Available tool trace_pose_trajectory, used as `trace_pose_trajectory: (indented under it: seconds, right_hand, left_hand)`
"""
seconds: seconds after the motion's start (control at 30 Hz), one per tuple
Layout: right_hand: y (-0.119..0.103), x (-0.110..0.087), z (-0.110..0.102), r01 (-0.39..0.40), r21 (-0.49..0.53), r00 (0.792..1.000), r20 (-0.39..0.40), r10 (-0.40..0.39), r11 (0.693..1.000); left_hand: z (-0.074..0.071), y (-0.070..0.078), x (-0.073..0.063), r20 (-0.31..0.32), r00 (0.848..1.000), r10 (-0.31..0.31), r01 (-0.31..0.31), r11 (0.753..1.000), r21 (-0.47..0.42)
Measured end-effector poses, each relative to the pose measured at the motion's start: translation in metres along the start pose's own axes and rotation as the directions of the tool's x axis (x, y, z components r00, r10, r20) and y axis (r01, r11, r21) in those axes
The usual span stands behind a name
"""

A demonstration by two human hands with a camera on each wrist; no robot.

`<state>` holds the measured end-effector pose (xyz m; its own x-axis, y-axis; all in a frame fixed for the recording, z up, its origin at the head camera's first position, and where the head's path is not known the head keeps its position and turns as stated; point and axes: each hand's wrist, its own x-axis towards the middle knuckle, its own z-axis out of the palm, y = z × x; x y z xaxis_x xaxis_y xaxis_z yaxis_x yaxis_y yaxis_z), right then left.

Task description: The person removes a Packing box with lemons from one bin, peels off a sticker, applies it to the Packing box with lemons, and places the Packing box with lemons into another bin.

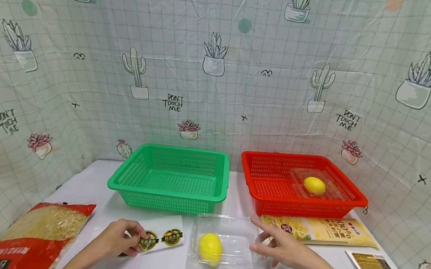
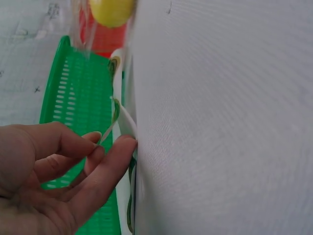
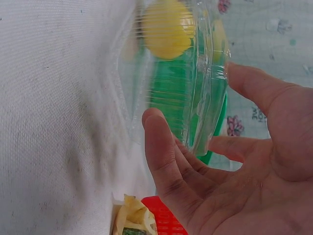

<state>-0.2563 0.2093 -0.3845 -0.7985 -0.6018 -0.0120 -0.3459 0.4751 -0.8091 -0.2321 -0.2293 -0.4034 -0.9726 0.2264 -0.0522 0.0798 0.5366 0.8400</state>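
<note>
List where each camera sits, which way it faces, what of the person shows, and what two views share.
Head: worn on the head, facing forward and down at the green basket, red basket and clear container; left hand and right hand show, with forearms.
Left wrist: on that wrist, facing along the left hand, which pinches a sticker; the green basket lies beyond.
Right wrist: on that wrist, facing along the right hand to the clear container with its yellow fruit.
Shared: both wrist views catch the green basket.
</note>
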Motion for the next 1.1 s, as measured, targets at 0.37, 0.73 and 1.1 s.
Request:
trace_pose_trajectory:
  seconds: [0.37,0.73,1.1]
  right_hand:
    - [-0.003,0.000,-0.002,-0.014,-0.015,1.000,-0.002,0.014,1.000]
    - [-0.003,0.001,-0.001,-0.012,-0.029,1.000,-0.003,0.012,1.000]
    - [-0.004,0.000,0.000,-0.033,-0.008,0.999,-0.038,0.033,0.999]
  left_hand:
    - [0.001,0.005,0.000,-0.010,1.000,0.023,-0.023,1.000,0.000]
    - [0.005,0.011,0.002,-0.034,0.992,0.121,-0.118,0.990,0.077]
    - [0.011,0.041,0.013,-0.062,0.967,0.247,-0.237,0.962,0.135]
